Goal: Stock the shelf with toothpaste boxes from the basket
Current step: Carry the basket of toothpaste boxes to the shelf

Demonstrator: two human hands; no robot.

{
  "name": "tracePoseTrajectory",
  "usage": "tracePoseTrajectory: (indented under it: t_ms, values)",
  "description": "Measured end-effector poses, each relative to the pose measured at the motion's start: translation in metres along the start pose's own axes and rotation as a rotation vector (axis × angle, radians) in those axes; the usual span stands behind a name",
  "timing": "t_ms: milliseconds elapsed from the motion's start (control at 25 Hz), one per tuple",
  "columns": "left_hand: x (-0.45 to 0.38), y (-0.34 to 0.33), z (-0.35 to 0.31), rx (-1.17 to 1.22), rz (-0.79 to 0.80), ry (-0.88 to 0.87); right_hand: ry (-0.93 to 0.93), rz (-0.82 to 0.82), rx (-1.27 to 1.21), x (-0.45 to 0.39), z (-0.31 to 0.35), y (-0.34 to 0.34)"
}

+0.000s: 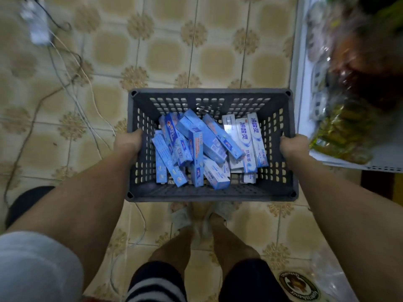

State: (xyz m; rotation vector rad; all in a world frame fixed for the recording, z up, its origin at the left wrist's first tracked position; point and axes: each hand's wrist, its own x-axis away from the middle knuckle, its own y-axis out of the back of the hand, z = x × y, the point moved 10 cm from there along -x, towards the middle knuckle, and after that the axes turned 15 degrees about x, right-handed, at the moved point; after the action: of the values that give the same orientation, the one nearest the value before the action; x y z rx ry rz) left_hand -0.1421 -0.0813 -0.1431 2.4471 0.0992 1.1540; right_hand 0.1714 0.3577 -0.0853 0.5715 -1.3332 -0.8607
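A dark grey slotted plastic basket (210, 95) hangs above the tiled floor, in front of my legs. My left hand (128, 141) grips its left rim and my right hand (293, 147) grips its right rim. Inside lie several toothpaste boxes: a jumbled pile of blue ones (189, 149) on the left and middle, and white ones with blue lettering (248, 142) on the right. A white shelf (303, 83) stands to the right, its edge close to the basket's right side.
Bagged snacks (344, 131) crowd the shelf, blurred. Loose cables (72, 88) trail over the floor at the left, running up to a white power strip (37, 29). A dark round object (26, 201) sits at the lower left. My feet (202, 219) stand just below the basket.
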Motion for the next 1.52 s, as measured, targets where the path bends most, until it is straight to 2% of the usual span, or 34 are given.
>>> tracePoseTrajectory:
  t_ms: [80,240,360,520,680,920,1360,1520]
  values:
    - [0.043,0.028,-0.06,-0.021,0.019,-0.055,0.014,-0.004,-0.012,0.048,0.03,0.07]
    - [0.173,0.089,-0.206,0.004,0.065,-0.204,0.085,0.0,-0.204,0.149,0.095,0.204]
    - [0.238,0.132,-0.297,0.046,0.105,-0.328,0.185,-0.08,-0.277,0.215,0.134,0.294]
    - [0.308,0.178,-0.407,0.113,0.165,-0.489,0.281,-0.207,-0.385,0.289,0.172,0.389]
    - [0.373,0.215,-0.503,0.16,0.191,-0.659,0.356,-0.221,-0.482,0.341,0.209,0.462]
    - [0.411,0.216,-0.597,0.156,0.22,-0.753,0.402,-0.316,-0.514,0.321,0.272,0.542]
    - [0.382,0.113,-0.731,0.086,0.137,-0.78,0.467,-0.276,-0.496,0.16,0.425,0.61]
    - [0.359,0.078,-0.778,0.113,0.125,-0.773,0.465,-0.263,-0.534,0.205,0.451,0.627]
